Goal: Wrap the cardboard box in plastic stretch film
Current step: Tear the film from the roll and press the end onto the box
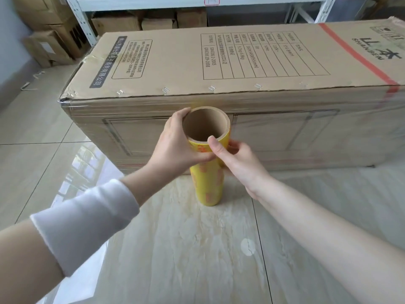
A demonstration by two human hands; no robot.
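Glossy floor tiles (175, 249) are carrying the long cardboard box (197, 62), lying on its side, stapled closed, its contents hidden. It is looking stiff and bulky, probably awkward to lift. Just in front, the film roll (208, 185) is standing upright with its core empty. The left hand (177, 145) and right hand (236, 159) are gripping its top end, likely the surest hold on slick film. Smaller cartons (122, 24) are sitting behind.

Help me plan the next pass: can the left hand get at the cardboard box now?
Probably, once freed: the left hand grips the top of the upright film roll, with the right hand. The cardboard box lies just behind the roll, nothing between them.
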